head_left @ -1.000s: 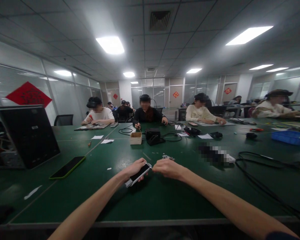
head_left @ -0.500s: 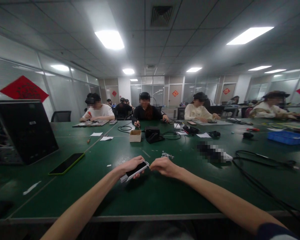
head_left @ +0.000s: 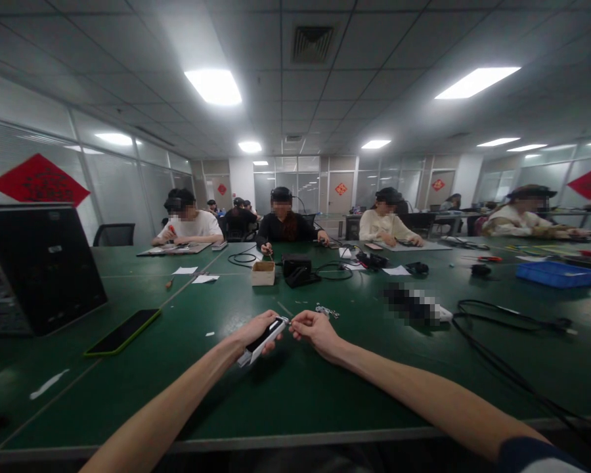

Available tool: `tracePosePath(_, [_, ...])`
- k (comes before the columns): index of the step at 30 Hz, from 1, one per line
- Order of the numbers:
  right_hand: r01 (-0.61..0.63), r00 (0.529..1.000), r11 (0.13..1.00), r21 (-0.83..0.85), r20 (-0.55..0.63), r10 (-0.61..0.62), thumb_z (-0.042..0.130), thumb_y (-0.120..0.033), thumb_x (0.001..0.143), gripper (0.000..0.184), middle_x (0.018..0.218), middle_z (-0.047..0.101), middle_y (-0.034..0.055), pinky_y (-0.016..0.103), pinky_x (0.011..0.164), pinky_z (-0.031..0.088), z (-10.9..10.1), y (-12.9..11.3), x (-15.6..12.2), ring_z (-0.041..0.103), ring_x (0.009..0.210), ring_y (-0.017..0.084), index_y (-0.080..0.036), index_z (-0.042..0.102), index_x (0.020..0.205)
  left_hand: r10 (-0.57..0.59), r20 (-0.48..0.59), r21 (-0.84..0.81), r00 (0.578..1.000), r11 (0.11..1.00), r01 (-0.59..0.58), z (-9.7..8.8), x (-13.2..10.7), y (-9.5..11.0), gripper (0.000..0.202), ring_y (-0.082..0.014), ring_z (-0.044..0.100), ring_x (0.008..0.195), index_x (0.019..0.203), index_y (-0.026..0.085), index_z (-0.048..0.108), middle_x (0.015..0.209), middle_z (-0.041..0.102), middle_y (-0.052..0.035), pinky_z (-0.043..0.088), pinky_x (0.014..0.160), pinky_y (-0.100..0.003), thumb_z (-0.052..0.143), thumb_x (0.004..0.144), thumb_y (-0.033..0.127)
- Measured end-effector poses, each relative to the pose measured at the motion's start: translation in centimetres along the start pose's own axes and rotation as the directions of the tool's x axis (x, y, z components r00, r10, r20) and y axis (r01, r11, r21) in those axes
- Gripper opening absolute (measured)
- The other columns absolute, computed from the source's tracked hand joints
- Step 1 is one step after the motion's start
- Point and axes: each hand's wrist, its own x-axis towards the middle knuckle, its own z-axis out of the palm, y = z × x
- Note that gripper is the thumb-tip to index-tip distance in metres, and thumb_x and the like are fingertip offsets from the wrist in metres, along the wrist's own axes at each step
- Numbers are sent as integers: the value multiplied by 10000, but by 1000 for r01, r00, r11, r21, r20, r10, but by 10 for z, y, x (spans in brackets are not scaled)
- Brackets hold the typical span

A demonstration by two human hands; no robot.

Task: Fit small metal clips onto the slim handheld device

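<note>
My left hand [head_left: 257, 326] is closed around a slim white device with a black face [head_left: 264, 339], held tilted above the table. At the device's upper right end is a small shiny curved piece. My right hand [head_left: 318, 334] pinches at that end, thumb and forefinger together. What lies between those fingertips is too small to make out. Just beyond my right hand, a small heap of silvery metal parts [head_left: 328, 311] lies on the green table [head_left: 325, 401].
A phone with a green edge [head_left: 124, 332] and a black computer case [head_left: 46, 266] are at left. Ahead stand a small open box [head_left: 262, 274] and a black device [head_left: 298, 270]. Cables [head_left: 507, 374] and a blue tray [head_left: 557, 274] are at right. Several people sit opposite.
The device in my left hand has turned to a steeper slant. My right fingers have shifted slightly at its end. The whole view has moved a little to the right and up.
</note>
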Motion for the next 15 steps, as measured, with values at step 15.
tracePosePath(15, [-242,940,769,592,-54,337,610,-8,760,129,685,596,3,119,503,480,12,9,2,544,513,35,-125,561,735,128,-225,-30,966,990,-138,28,-9,0,273,-82,478,343,937,240,362,615,536,57,358,304,-152,316,895,506])
